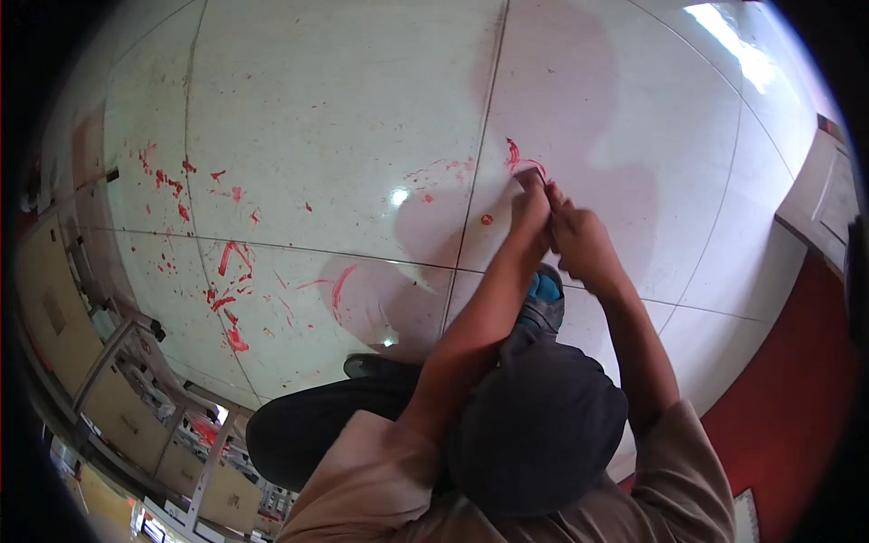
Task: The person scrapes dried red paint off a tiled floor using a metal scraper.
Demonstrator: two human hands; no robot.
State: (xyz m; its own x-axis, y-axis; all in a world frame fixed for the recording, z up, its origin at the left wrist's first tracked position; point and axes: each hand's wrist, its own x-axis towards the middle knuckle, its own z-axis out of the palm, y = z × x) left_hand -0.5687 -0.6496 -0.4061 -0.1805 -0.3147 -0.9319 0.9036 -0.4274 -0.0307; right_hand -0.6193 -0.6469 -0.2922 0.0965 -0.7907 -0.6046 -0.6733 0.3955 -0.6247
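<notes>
A scraper with a dark flat edge (523, 175) meets the white tiled floor (362, 109) at a red smear (513, 152). My left hand (532, 206) is closed around it near the blade, fingers partly hidden. Just behind, my right hand (582, 242) wraps the reddish handle (551, 192). A small red spot (487, 220) lies on the tile to the left of my left hand.
Red flakes and streaks (226, 258) are scattered over the tiles at left. Metal-framed furniture (118, 357) lines the left edge. A red surface (769, 398) and a pale panel (828, 195) are at right. My shoe (543, 303) is below my hands.
</notes>
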